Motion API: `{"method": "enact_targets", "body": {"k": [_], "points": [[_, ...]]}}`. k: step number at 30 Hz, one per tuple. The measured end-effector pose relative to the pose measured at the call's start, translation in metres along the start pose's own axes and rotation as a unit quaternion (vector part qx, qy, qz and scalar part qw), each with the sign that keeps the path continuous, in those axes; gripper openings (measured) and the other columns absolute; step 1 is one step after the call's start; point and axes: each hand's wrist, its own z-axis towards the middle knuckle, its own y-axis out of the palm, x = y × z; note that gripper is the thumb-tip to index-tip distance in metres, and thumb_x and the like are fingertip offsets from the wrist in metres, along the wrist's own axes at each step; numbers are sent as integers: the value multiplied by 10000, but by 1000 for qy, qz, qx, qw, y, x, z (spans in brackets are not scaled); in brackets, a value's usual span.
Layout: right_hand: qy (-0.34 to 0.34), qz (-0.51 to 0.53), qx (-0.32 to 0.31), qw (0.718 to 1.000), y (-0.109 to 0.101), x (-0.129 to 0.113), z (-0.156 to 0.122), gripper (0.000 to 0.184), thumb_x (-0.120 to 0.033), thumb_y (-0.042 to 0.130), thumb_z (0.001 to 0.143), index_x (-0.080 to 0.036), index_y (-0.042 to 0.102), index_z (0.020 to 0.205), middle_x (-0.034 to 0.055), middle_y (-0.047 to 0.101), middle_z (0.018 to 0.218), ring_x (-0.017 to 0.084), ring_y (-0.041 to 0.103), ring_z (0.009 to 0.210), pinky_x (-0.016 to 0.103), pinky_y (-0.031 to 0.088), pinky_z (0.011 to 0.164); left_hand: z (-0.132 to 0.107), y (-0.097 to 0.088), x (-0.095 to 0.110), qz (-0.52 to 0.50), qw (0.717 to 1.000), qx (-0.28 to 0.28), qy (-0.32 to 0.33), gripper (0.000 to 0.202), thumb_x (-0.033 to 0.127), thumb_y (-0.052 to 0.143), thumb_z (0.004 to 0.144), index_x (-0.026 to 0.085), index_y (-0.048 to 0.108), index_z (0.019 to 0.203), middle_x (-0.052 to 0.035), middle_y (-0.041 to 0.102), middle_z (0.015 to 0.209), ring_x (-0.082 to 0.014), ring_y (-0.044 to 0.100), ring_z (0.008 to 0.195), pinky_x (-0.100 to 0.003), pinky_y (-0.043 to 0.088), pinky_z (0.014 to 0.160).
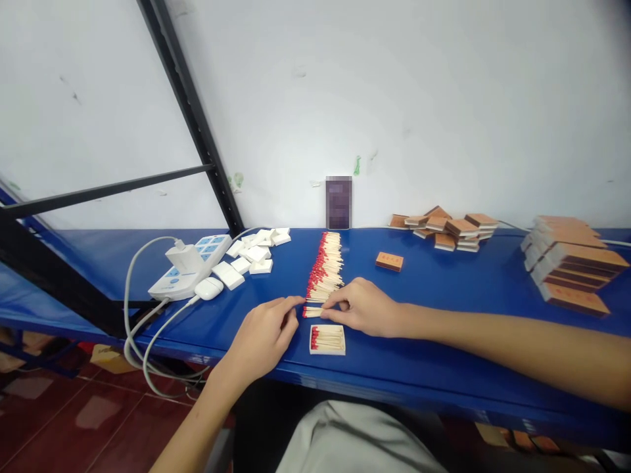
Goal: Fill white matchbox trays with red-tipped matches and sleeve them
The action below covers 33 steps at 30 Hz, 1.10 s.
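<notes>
On the blue tabletop lies a long row of red-headed matches (325,269), heads to the left. My right hand (365,307) pinches the plain ends of a few matches (312,312) at the near end of this row. From the left, my left hand (266,332) reaches in with its index finger stretched to the match heads and its thumb apart; nothing shows in its grasp. Just below both hands sits a white matchbox tray (327,352) with matches lying side by side in it.
Several white trays (229,275) lie left, beside a power strip (172,284), cables and a white earbud case (208,288). One matchbox sleeve (389,261) lies right of the row. Behind are piled sleeves (462,228) and, far right, stacked ones (576,300). A black post (190,112) rises left.
</notes>
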Motion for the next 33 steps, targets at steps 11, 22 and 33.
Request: {"method": "enact_targets", "body": {"k": [11, 22, 33], "points": [[-14, -26, 10, 1000, 2, 1, -3, 193, -302, 612, 898, -216, 778, 948, -7, 711, 680, 96, 540, 542, 226, 338, 574, 3, -2, 1, 20, 1000, -19, 5, 323, 366, 436, 1013, 268, 709, 1155, -23, 728, 939, -214, 651, 861, -303, 436, 786], [-20, -43, 10, 999, 3, 3, -2, 212, -343, 593, 913, -223, 758, 972, 2, 720, 707, 123, 613, 620, 230, 352, 609, 4, -1, -1, -17, 1000, -19, -12, 312, 447, 515, 977, 264, 733, 1105, 17, 564, 673, -155, 532, 613, -262, 368, 621], [-35, -18, -1, 999, 1, 3, -2, 189, -301, 602, 913, -209, 764, 948, 2, 729, 733, 111, 597, 600, 230, 351, 600, 3, -3, 3, -30, 999, -16, -13, 292, 392, 514, 974, 240, 722, 1111, 27, 538, 641, -150, 495, 596, -254, 363, 601]]}}
